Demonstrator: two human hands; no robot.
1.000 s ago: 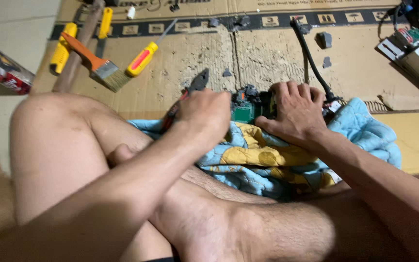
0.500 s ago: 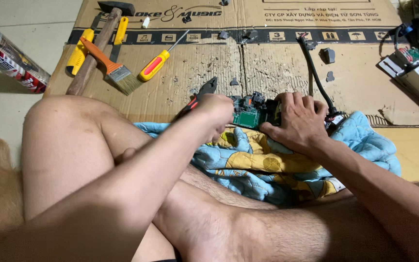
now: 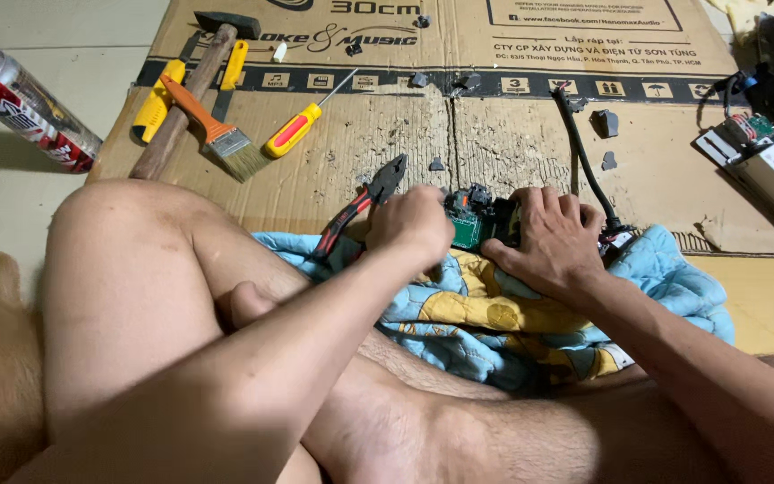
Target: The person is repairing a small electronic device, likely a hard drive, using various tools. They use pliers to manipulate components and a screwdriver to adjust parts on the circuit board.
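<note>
Two hands met over a small green circuit board [image 3: 468, 226] at mid-scene, resting on a blue and yellow cloth [image 3: 530, 309] — padding, probably. The right hand [image 3: 553, 242] pressed down flat, fingers spread, steadying it. The left hand [image 3: 418, 229] was closed around red-handled pliers [image 3: 356, 211], nose pointing far-left. A hammer [image 3: 185, 99], brush [image 3: 217, 134] and screwdriver [image 3: 302, 125] lay far left on cardboard [image 3: 494, 116] — well apart.

Bare arms and legs; hands [image 3: 418, 224] wear no gloves or rings.
</note>
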